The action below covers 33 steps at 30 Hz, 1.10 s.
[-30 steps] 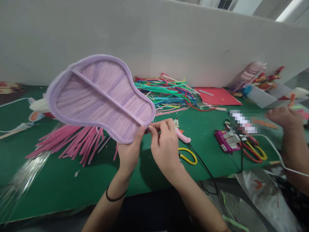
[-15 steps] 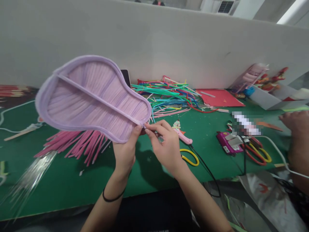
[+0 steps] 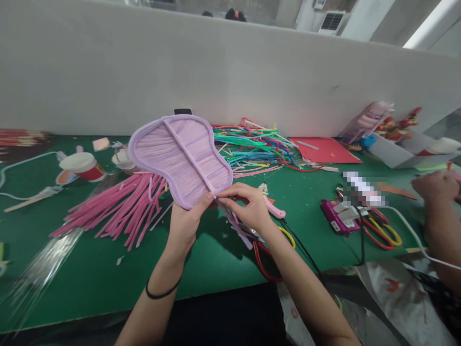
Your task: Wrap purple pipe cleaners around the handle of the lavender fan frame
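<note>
One end of the lilac frame (image 3: 183, 161), the narrow one, is gripped in the left hand (image 3: 183, 228), up above the green table (image 3: 216, 269) near some pink stems (image 3: 117, 206); the right hand (image 3: 251, 204) has thumb and fingertips pinched together there, on what I can't tell

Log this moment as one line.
left hand: holding lilac panel | right hand: pinching at its narrow end | pink strips: on green table
</note>
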Available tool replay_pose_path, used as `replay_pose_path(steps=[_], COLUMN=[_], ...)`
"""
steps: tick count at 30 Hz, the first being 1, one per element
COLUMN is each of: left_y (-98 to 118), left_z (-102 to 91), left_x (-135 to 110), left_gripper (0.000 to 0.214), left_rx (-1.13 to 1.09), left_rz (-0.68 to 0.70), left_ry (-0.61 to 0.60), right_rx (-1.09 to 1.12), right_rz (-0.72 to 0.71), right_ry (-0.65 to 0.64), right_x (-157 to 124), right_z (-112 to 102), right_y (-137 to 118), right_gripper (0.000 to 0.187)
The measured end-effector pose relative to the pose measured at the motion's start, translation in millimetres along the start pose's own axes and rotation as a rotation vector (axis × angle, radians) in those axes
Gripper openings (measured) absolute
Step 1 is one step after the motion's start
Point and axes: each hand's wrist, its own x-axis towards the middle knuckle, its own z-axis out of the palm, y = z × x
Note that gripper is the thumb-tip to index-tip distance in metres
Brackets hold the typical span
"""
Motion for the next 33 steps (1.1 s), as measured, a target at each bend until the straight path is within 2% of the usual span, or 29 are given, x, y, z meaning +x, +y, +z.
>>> replay_pose_path(steps=[8, 13, 20, 26, 33], left_y=[-0.5, -0.9, -2.6, -1.9, -0.5], left_z=[-2.5, -3.7, -4.2, -3.9, -1.8], left_x=[1.3, 1.3, 0.8, -1.3, -7.0], left_gripper=[0.047, 0.051, 0.053, 0.045, 0.052], left_rx=[0.099, 0.11, 0.108, 0.257, 0.398], left_rz=[0.065, 0.05, 0.04, 0.108, 0.124], left_ry=[-0.021, -0.048, -0.104, -0.073, -0.004], right_rx=[-0.108, -0.251, -0.477, -0.875, -0.953], right_rz=[-0.017, -0.109, -0.117, -0.053, -0.039], right_ry=[-0.02, -0.102, -0.205, -0.377, -0.406], right_x=[-0.4, 4.8, 10.2, 16.8, 23.3], right_z=[-5.3, -11.4, -19.6, -18.3, -17.4], right_y=[-4.3, -14.1, -30.2, -51.5, -52.0], right_gripper=[0.013, 0.011, 0.007, 0.013, 0.015])
